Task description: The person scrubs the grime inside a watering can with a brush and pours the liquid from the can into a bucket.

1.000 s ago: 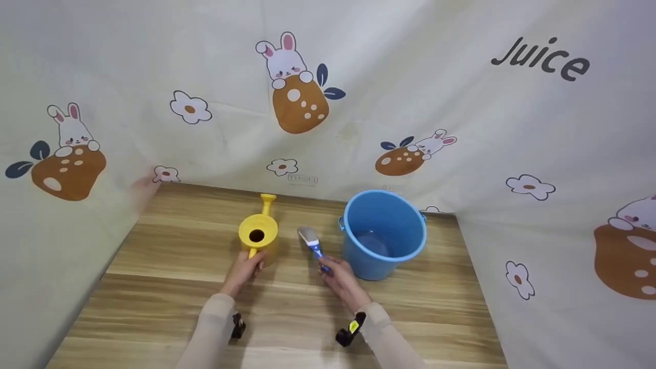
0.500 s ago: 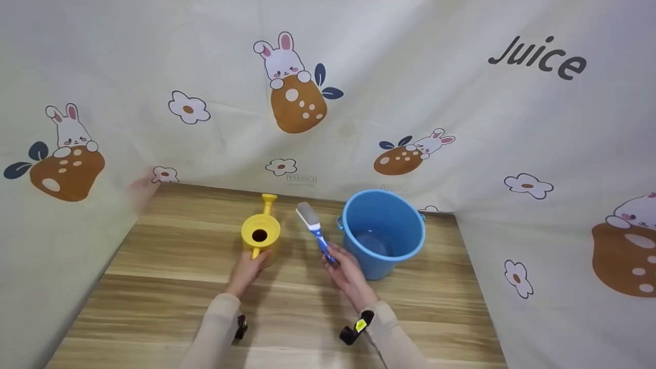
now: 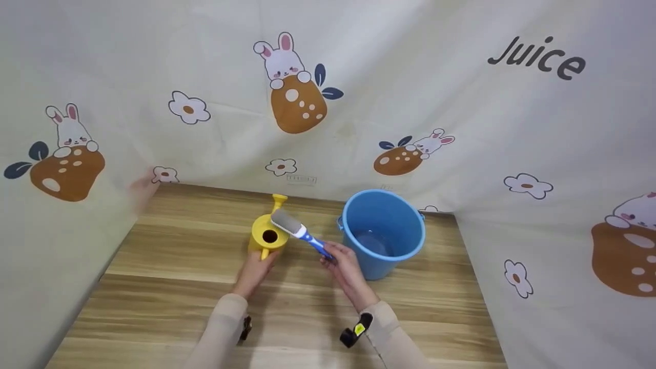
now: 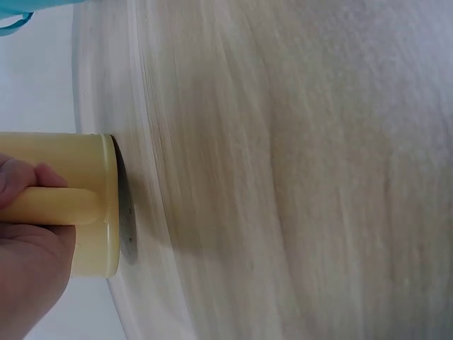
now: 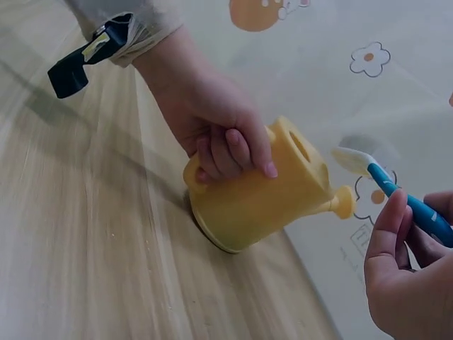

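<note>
In the head view, my left hand (image 3: 256, 270) grips the handle of a yellow watering can (image 3: 261, 220). The can is upright with its spout toward the back wall; whether its base touches the floor I cannot tell. My right hand (image 3: 347, 269) pinches the blue handle of a brush (image 3: 288, 223) with a grey, white-edged head. From above, that head overlaps the can's right rim, while the right wrist view shows the brush (image 5: 386, 180) apart from the can, near its spout. The left wrist view shows fingers curled around the can's handle (image 4: 53, 206).
A blue bucket (image 3: 373, 266) stands just right of my right hand, its inside facing up. The wood-grain floor (image 3: 169, 292) spreads around both hands. Pale cloth walls (image 3: 225, 138) printed with rabbits and flowers close off the back and sides.
The brush has risen and swung left, its head now overlapping the can's rim in the head view. My left hand and the watering can have shifted slightly right. The bucket has not moved.
</note>
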`<state>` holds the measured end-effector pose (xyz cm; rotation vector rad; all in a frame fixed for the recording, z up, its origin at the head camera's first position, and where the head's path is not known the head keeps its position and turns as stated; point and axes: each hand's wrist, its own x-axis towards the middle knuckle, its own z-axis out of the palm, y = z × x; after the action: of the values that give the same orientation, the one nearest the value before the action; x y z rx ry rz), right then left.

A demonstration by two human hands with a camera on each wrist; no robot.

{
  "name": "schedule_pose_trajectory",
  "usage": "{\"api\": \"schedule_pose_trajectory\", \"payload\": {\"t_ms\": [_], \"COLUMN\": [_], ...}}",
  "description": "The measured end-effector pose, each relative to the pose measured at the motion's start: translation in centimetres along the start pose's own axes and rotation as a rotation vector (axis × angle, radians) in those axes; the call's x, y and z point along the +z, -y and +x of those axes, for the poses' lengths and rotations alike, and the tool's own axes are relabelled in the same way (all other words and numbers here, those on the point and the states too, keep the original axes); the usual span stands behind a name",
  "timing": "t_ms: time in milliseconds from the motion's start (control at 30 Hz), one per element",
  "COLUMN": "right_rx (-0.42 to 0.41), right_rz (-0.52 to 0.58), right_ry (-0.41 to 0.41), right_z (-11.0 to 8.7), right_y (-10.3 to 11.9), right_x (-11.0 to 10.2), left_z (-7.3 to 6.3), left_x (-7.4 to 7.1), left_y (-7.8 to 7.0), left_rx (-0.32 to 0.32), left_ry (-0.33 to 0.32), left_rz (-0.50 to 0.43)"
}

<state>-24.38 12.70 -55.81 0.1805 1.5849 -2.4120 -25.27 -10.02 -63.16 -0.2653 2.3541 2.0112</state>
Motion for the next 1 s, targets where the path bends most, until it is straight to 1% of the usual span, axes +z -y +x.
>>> {"api": "schedule_pose_trajectory", "payload": {"t_ms": [33, 67, 167, 267, 300, 333, 433, 533, 667, 733, 833, 900, 1000], "right_rx": [-0.007, -0.012, -0.042, -0.082, -0.099, -0.115, -0.176, -0.269, -0.435, -0.519, -0.606, -0.627, -0.611], "right_rz": [-0.025, -0.048, -0.122, -0.182, -0.2, -0.216, -0.268, -0.358, -0.523, -0.63, -0.81, -0.917, -1.037], "right_ry": [-0.004, -0.011, -0.016, -0.01, -0.006, -0.003, -0.002, -0.009, -0.013, -0.021, -0.042, -0.041, -0.016], "right_z": [0.0, -0.1, -0.1, -0.1, -0.2, -0.2, -0.2, -0.1, 0.1, 0.2, 0.2, 0.2, 0.0], "right_y": [0.1, 0.2, 0.3, 0.5, 0.7, 0.8, 1.5, 2.3, 3.3, 3.9, 4.9, 5.7, 6.7], "right_x": [0.1, 0.2, 0.4, 0.5, 0.6, 0.7, 1.1, 1.6, 2.4, 2.8, 3.5, 4.0, 5.1], "left_z": [0.0, -0.3, -0.4, -0.4, -0.1, -0.1, -0.2, -0.2, -0.3, -0.3, -0.4, -0.5, -0.7], "left_x": [0.0, 0.0, 0.1, 0.1, 0.2, 0.2, 0.3, 0.5, 0.9, 1.1, 1.3, 1.4, 1.4], "left_y": [-0.1, -0.5, -0.6, -0.5, 0.0, 0.0, -0.1, -0.1, -0.2, -0.3, -0.4, -0.5, -0.7], "left_rx": [0.004, 0.008, 0.049, 0.072, 0.083, 0.093, 0.098, 0.103, 0.09, 0.091, 0.098, 0.092, 0.079], "left_ry": [0.003, 0.004, 0.002, -0.005, -0.009, -0.012, -0.016, -0.014, -0.003, 0.005, 0.012, 0.019, 0.029], "left_rz": [-0.006, -0.006, 0.005, 0.056, 0.078, 0.095, 0.132, 0.141, 0.162, 0.183, 0.226, 0.245, 0.269]}}
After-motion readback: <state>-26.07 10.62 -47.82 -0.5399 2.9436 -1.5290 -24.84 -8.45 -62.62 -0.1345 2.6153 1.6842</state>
